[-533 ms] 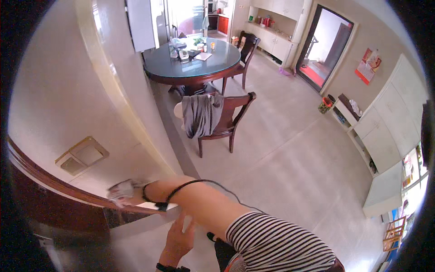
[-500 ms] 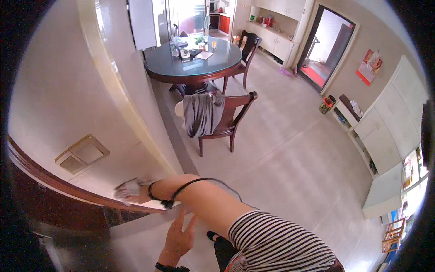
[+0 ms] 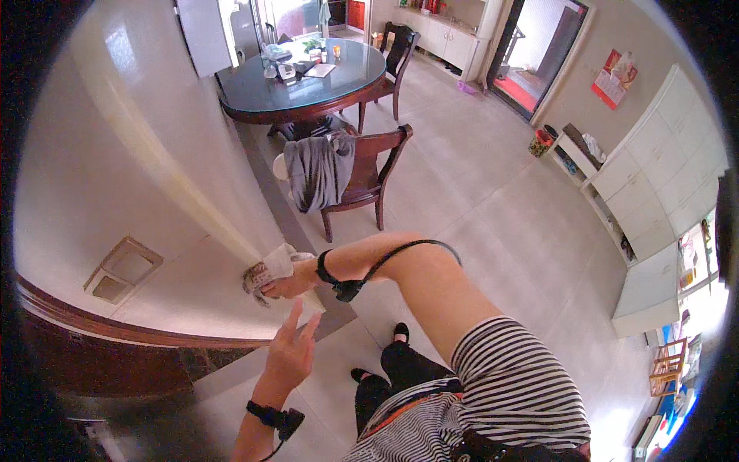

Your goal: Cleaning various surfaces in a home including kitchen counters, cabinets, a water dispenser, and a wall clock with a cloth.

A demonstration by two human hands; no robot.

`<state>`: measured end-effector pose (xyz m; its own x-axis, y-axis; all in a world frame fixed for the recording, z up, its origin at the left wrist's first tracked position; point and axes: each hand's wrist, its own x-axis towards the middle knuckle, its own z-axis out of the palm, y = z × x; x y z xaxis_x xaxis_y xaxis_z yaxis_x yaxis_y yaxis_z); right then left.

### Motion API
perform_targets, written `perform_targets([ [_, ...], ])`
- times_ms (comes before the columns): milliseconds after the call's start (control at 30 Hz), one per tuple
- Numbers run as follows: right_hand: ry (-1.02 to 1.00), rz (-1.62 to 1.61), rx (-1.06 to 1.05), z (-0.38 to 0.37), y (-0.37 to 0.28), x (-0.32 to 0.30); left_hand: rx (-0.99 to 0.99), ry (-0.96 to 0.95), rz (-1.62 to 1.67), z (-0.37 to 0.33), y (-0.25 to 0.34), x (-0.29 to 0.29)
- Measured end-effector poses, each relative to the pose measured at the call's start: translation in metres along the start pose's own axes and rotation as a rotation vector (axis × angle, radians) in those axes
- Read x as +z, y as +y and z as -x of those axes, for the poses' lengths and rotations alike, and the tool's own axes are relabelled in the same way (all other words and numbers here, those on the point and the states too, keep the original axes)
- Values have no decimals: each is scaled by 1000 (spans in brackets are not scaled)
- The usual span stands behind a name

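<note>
My right hand [image 3: 292, 282] reaches across to the left and is closed on a grey-and-white cloth [image 3: 259, 279]. It presses the cloth against the pale wall [image 3: 173, 239], by the light vertical strip at the wall's corner. Some of the fingers are hidden by the cloth. Below it, my left hand [image 3: 286, 358] is raised with fingers stretched apart and nothing in them. Both wrists wear a black band with a small device. A double switch plate [image 3: 123, 268] sits on the wall to the left of the cloth.
A dark wooden chair [image 3: 369, 177] with a grey garment [image 3: 319, 173] over its back stands ahead. Beyond it is a round glass-topped table [image 3: 308, 85] with small items. White cabinets [image 3: 654, 169] line the right side. A dark brown wood edge [image 3: 115, 327] runs below the wall.
My right hand and the cloth have moved along the wall, right and upward, to its corner. The left hand has risen slightly into fuller view, and the head view has shifted.
</note>
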<state>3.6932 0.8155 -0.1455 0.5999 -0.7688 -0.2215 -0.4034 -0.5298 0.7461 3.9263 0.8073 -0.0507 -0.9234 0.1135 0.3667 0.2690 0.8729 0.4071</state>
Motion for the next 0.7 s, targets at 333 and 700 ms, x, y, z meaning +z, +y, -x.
perform_targets([
  [333,623,-901,1210,205,52,-1,-23,99,61,-80,14,28],
  [700,2350,-2650,1307,519,-125,-113,-358,-235,1218,-310,84,184],
])
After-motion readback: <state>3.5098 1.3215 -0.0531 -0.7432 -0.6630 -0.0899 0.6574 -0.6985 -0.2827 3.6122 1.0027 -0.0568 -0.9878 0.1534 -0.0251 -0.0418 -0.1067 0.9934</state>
